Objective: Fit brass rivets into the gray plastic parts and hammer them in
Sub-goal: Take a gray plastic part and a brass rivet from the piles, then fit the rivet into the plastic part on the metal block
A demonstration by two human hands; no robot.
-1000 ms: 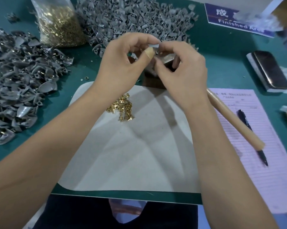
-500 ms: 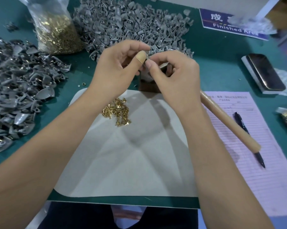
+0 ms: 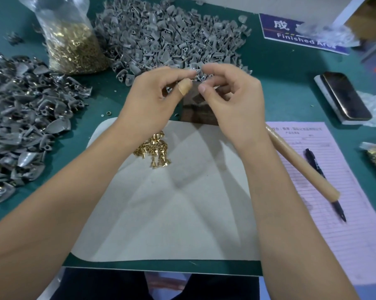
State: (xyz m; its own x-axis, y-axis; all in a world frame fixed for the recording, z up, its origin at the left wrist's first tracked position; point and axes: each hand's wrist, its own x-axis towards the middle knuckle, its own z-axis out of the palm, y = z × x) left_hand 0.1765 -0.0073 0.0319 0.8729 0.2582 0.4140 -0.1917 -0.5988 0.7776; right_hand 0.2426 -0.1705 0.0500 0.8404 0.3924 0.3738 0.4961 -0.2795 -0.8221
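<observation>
Gray plastic part [image 3: 197, 72] was pinched between both hands above the far edge of the white mat [image 3: 172, 213].
Left hand [image 3: 154, 100] and right hand [image 3: 232, 100] both had fingers curled, tips clamped on the part; left thumb wore a bandage. Couldn't tell if a rivet was seated. Loose brass rivets [image 3: 153, 150] lay on the mat's far-left area. Hammer handle [image 3: 301, 165] lay just right of the mat; gray parts pile [image 3: 172, 35] beyond it, rivet bag [image 3: 74, 46] beyond-left.
</observation>
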